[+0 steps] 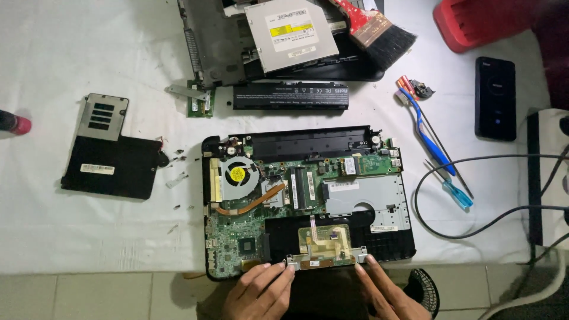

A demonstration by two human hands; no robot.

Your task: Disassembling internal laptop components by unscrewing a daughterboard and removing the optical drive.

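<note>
Green flat printed circuit board [237, 234] inside black plastic laptop shell [308, 142]; yellow round fan label [238, 173]; copper-coloured heat pipe [252, 204]; blue plastic-handled screwdriver [456, 192] (translucent); red-handled black-bristled brush [373, 29]; white tablecloth [89, 53].
</note>
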